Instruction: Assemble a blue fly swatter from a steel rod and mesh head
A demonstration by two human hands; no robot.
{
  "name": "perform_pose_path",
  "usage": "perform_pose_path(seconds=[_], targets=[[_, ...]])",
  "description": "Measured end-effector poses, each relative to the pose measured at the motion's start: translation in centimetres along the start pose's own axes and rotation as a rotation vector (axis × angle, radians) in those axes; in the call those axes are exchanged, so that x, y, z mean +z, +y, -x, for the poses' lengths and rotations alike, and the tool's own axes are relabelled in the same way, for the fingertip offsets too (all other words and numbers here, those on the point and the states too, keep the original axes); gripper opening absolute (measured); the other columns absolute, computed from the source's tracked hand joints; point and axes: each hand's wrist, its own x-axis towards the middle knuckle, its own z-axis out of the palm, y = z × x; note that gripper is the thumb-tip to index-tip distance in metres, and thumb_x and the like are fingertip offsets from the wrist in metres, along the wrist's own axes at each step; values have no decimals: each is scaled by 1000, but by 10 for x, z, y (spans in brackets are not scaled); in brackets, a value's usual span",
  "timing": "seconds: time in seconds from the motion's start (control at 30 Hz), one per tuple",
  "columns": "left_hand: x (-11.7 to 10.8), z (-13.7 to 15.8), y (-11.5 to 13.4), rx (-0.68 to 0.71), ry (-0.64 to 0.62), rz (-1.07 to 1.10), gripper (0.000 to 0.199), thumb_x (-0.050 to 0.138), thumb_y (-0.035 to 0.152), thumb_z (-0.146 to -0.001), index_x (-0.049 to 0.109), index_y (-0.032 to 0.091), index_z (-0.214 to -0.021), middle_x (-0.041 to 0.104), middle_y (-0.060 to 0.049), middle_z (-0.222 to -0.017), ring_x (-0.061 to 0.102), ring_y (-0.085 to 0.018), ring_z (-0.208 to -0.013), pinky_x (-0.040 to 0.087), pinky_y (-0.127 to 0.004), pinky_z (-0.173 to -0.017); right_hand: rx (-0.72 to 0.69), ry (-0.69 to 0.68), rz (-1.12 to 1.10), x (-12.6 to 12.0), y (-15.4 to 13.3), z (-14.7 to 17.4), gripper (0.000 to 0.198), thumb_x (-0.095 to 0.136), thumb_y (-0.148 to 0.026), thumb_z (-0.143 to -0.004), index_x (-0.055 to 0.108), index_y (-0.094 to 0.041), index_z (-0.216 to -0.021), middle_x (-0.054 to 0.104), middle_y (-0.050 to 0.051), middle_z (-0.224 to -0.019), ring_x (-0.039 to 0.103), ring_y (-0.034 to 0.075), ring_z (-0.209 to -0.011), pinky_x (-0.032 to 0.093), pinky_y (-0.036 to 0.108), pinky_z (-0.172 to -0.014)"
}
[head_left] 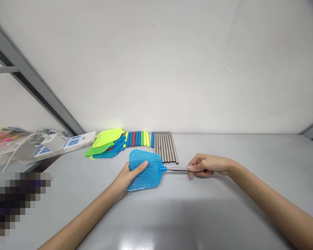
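My left hand (pixel 131 173) grips a blue fly swatter head (pixel 152 173), thumb on top of the mesh and the other fingers hidden beneath it. A thin metal rod (pixel 177 169) joins the neck of this head on its right side. Around the rod's other end my right hand (pixel 202 166) is closed, thumb and fingers pinching it, so that end is mostly covered. The swatter lies level, just above or on the grey table; the exact gap I cannot tell.
Behind are stacked swatter heads, a yellow one (pixel 108 137) on top, a row of coloured grips (pixel 138 139) and several metal tubes (pixel 165 147). A white power strip (pixel 79 140) with cables stands at the left. The wall (pixel 193 69) borders the table's (pixel 198 215) back edge.
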Motion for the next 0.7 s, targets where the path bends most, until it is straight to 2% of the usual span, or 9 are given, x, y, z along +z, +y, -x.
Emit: perform_pose_path(seconds=[0.23,0.47,0.7], targets=[[-2,-1,-2,-5,28,-18,46,63,40,-61,54,18,-101,63,-8,-94,58,-24,-87,47,-37,-78,32,-60,-102,-1,5,-2,30,50,-40,-74,57,-10,-71,31,-6,-47,19,3,-38,10,19,-35],[5,4,1,34,83,-61,41,63,40,-61,56,14,-92,63,-9,-94,59,-25,-86,47,-37,-77,57,-99,-144,-1,7,-2,29,49,-38,-76,57,-10,-73,31,-6,-49,18,2,-38,9,19,-34],[0,3,-5,104,10,-169,35,60,38,-66,55,17,-94,63,-5,-95,59,-22,-86,47,-34,-78,80,-148,-185,-1,9,-1,29,50,-38,-76,57,-10,-74,30,-6,-49,18,2,-37,8,19,-34]])
